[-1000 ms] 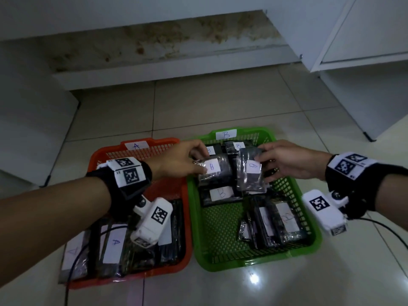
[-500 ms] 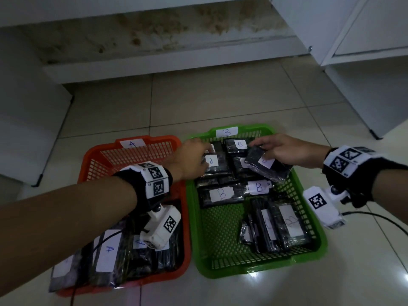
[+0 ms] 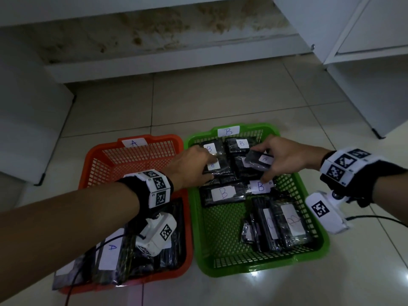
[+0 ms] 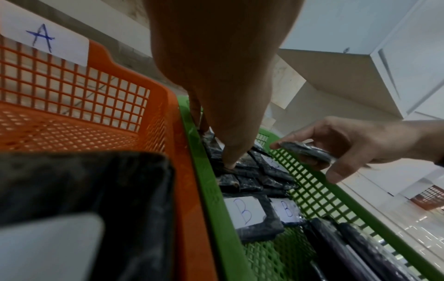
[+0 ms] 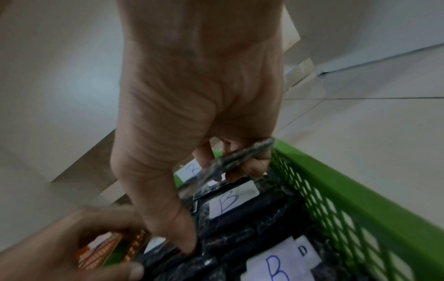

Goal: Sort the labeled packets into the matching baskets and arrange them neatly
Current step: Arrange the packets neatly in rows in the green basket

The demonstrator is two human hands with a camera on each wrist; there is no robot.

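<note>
A green basket (image 3: 265, 269) marked B holds several dark packets with white B labels (image 3: 223, 193). My left hand (image 3: 206, 166) reaches into its far left corner and grips the left edge of a B packet (image 3: 217, 171) lying on the stack there; the left wrist view shows a fingertip (image 4: 228, 164) pressed down on it. My right hand (image 3: 261, 166) holds another dark packet (image 3: 256, 160) just above the far right packets, pinched between its fingers (image 5: 252, 167), thumb pointing down. The orange basket (image 3: 88, 160) marked A has A packets (image 3: 110, 250) at its near end.
More packets stand on edge at the green basket's front right (image 3: 280, 224). The baskets sit side by side on a tiled floor (image 3: 220, 102). White cabinets (image 3: 375, 62) stand at the right, a low ledge (image 3: 167, 62) behind, white furniture (image 3: 26, 129) at the left.
Both hands have lowered their packets toward the far end of the green basket. The left one now lies on the stack; the right one has tipped flatter and moved left.
</note>
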